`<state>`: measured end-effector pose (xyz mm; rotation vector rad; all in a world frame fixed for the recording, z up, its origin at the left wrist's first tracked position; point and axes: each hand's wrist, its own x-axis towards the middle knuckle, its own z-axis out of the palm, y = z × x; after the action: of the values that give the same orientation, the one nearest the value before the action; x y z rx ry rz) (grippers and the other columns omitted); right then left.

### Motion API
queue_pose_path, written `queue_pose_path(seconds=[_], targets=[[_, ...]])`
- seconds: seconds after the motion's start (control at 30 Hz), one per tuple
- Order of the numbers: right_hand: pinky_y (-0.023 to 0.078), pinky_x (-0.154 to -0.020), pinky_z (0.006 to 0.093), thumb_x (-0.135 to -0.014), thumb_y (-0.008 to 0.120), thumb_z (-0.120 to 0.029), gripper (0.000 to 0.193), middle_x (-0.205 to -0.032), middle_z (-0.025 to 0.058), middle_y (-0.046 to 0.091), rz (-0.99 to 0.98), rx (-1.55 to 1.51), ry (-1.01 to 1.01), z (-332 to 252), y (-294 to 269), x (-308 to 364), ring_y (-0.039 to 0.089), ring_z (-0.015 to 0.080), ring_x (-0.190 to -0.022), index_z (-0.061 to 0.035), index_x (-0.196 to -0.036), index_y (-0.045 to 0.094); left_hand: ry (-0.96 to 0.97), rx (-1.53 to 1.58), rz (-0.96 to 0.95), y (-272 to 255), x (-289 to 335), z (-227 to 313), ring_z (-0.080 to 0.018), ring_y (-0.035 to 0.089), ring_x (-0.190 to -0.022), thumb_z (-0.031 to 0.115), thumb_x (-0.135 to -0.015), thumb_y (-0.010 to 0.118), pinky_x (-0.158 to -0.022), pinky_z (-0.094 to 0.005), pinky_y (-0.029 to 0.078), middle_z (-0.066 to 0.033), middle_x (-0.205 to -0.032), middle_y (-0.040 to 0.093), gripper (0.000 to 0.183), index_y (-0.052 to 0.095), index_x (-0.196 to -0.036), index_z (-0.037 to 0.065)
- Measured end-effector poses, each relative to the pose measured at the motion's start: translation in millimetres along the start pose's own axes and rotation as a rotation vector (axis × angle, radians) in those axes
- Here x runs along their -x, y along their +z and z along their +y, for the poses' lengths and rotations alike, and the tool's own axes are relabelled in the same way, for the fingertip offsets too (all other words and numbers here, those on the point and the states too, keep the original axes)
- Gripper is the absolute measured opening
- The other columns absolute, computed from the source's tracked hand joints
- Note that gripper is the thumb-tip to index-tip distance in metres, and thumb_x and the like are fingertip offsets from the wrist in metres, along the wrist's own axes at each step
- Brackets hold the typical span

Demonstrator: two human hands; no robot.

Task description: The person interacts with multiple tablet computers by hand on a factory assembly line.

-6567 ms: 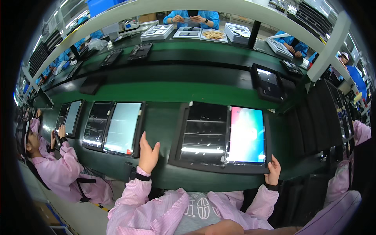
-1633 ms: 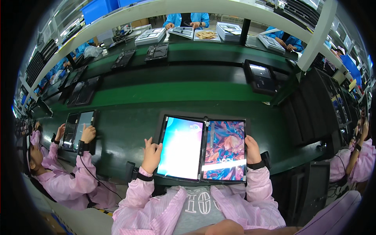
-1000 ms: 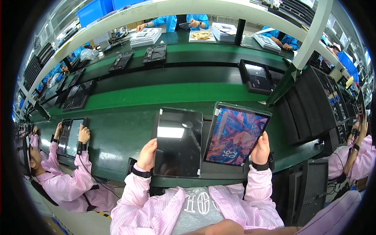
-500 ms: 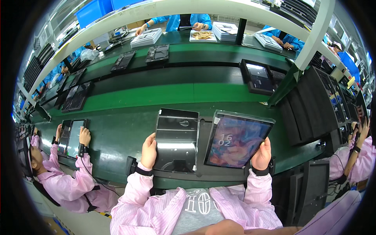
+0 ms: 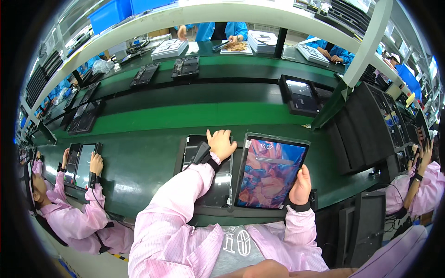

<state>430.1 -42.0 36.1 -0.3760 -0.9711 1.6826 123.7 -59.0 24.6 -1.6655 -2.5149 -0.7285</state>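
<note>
A tablet (image 5: pixel 272 173) with a lit, colourful screen leans over the right part of a black foam tray (image 5: pixel 218 212). Its right edge is in my right hand (image 5: pixel 300 186), thumb at the front and fingers behind. In the tray's left part lies a glossy black tablet-sized panel (image 5: pixel 218 187), partly covered by my left forearm. My left hand (image 5: pixel 222 144) rests across the upper part of that panel, palm down with fingers apart, near the lit tablet's left edge. A clear film edge shows around the lit tablet.
Behind the green bench (image 5: pixel 125 162) runs a conveyor (image 5: pixel 185 113) carrying black trays, one (image 5: pixel 301 95) at far right. A stack of black trays (image 5: pixel 361 125) and a post (image 5: pixel 333 104) stand right. Co-workers sit left, right and opposite; one on the left holds a tablet (image 5: pixel 87 162).
My left hand has moved from the black panel's left edge up and right across its top. The lit tablet has tilted and shifted left; its screen now shows a smaller clock and a bar.
</note>
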Motion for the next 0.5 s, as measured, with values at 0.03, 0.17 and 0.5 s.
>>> queue_pose_path(seconds=[0.03,0.17,0.5], targets=[[0.04,-0.101,0.0349,-0.097,0.046,-0.01,0.03,-0.123,0.0101,0.059,0.015,-0.005,0.006,2.7,-0.7,-1.0,0.056,0.0207,-0.113,-0.0009,-0.125,0.052,0.007,-0.04,0.045,6.6,-0.8,-2.8,-0.0272,0.059,-0.101,0.026,-0.077,0.059,-0.104,-0.0593,0.027,-0.0087,-0.099,0.065,0.028,0.065,-0.098,0.007],[0.042,-0.097,0.033,-0.099,0.042,-0.011,0.029,-0.119,0.0104,0.061,0.01,0.094,0.045,0.3,12.3,-12.6,0.058,0.0192,-0.108,0.0008,-0.123,0.052,0.053,0.028,0.019,16.0,-5.9,-13.8,-0.0278,0.059,-0.099,0.023,-0.077,0.057,-0.099,-0.0506,0.034,-0.009,-0.097,0.065,0.027,0.065,-0.097,0.008],[0.044,-0.094,0.0294,-0.102,0.037,-0.015,0.032,-0.118,0.0097,0.062,0.122,0.141,0.282,43.2,-17.8,-44.4,0.059,0.0172,-0.106,0.0036,-0.122,0.055,0.04,-0.092,0.023,-21.5,27.0,-24.2,-0.034,0.038,-0.132,0.056,-0.062,0.073,-0.11,-0.0638,0.015,-0.0179,-0.134,0.048,0.094,0.046,-0.135,0.004]])
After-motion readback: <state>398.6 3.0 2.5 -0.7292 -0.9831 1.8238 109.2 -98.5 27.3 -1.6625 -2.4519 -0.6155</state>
